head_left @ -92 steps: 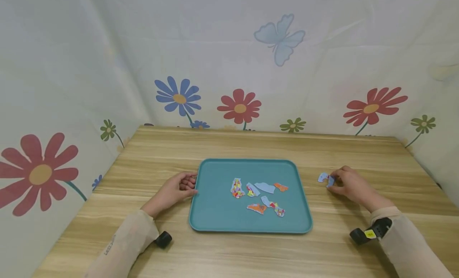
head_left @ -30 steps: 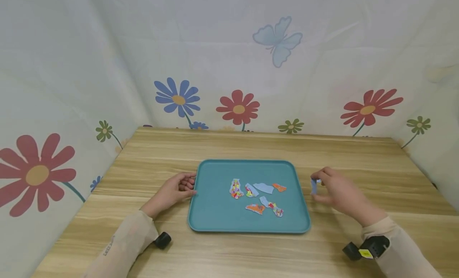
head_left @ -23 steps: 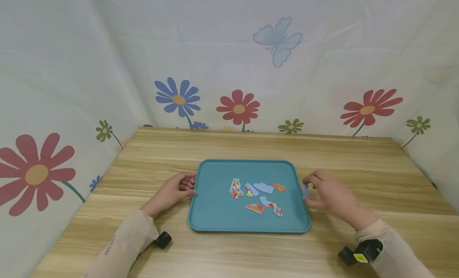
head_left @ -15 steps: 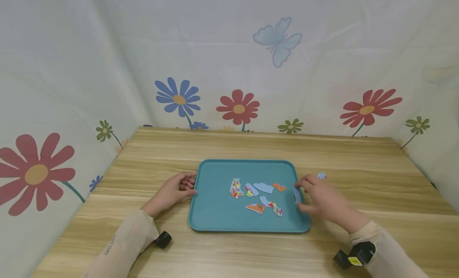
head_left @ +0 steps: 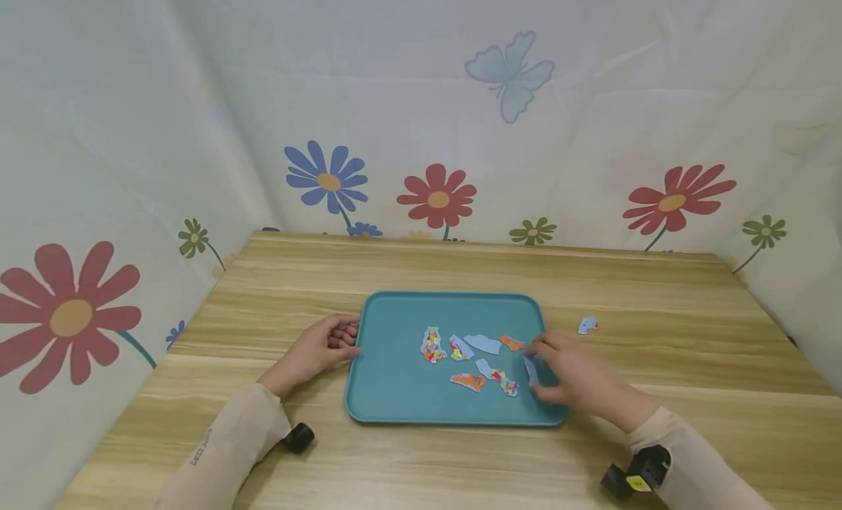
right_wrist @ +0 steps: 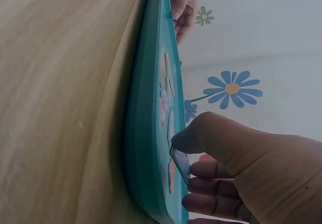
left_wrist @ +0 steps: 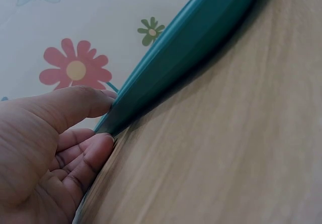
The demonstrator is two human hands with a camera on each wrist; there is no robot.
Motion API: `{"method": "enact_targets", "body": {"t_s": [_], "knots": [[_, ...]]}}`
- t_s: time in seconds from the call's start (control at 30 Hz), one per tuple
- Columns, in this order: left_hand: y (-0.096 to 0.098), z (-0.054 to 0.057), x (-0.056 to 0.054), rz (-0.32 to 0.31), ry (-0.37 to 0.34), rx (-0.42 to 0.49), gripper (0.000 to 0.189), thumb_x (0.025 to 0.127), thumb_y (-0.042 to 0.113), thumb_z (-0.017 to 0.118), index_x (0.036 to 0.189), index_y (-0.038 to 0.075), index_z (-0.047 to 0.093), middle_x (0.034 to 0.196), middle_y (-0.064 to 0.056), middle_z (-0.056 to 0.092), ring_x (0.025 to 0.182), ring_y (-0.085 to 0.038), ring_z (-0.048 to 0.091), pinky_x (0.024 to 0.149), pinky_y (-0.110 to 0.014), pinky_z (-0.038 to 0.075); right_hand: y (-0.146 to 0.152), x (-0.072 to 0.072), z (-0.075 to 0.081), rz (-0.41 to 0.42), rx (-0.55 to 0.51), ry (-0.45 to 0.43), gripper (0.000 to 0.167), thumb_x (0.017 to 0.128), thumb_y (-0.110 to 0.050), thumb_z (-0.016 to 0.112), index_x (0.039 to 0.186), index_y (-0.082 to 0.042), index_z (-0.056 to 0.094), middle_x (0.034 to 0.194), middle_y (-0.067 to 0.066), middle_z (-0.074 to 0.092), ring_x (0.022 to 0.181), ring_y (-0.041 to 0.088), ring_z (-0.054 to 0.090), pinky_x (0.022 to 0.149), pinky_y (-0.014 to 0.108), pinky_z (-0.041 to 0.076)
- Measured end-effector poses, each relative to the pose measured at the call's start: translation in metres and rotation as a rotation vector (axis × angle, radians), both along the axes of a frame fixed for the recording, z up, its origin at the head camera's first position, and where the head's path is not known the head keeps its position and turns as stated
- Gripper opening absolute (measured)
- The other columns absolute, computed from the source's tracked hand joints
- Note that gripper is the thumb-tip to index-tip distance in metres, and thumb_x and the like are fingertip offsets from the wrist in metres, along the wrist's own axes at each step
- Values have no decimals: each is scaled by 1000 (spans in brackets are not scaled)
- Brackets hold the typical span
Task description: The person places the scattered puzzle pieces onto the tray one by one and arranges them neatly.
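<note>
A teal tray (head_left: 395, 389) holds several flat, irregular pieces that look like puzzle pieces, light blue, orange and multicoloured. At the tray's left edge is my left hand (head_left: 327, 348). The left wrist view has its thumb (left_wrist: 95, 102) on the rim and a finger low against the tray wall. Over the tray's right side, my right hand (head_left: 582, 375) pinches a light blue puzzle piece (head_left: 531, 371) between thumb and fingers. That held piece (right_wrist: 181, 164) stands tilted on edge in the right wrist view, close over the tray. An orange piece (head_left: 511, 343) lies just left of those fingers.
One blue piece (head_left: 588, 325) with a bit of red lies on the wooden table (head_left: 460, 466), right of the tray. Behind the table hangs a white cloth (head_left: 408, 93) printed with flowers. Each wrist wears a small black camera (head_left: 299, 438).
My right hand has taken a light blue piece from the table at right and carried it left over the tray rim. Another piece stays behind there. My left hand has kept its place.
</note>
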State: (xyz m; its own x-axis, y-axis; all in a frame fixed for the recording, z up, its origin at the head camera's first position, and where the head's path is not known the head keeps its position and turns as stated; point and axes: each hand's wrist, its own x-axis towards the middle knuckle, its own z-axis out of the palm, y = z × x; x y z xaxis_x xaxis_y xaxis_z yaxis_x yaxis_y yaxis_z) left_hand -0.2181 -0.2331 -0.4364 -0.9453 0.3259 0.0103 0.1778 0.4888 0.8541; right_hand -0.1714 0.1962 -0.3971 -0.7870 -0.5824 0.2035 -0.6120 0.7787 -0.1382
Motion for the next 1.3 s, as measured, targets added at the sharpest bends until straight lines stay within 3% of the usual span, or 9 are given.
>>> {"method": "enact_targets", "body": {"t_s": [0.53,1.0,1.3], "knots": [[0,2,1,-8,-3,6,60,86,14,73,137,-4,46,116,-18,59,96,-20,57,79,-17,51,-3,-1,-4,45,83,-33,41,74,-28,77,106,-4,67,103,3,60,87,14,60,75,33,55],[1,2,1,-8,5,7,59,86,14,72,137,-3,46,115,-18,58,96,-21,57,79,-17,51,1,-3,0,32,-45,-67,36,79,-23,77,109,-6,67,106,5,61,96,18,61,82,37,56],[1,1,0,-6,14,0,58,86,13,73,136,-4,48,113,-18,59,95,-20,58,78,-16,51,6,-6,9,17,-88,-61,34,80,-18,76,110,-6,67,104,6,63,82,14,61,69,28,54]]}}
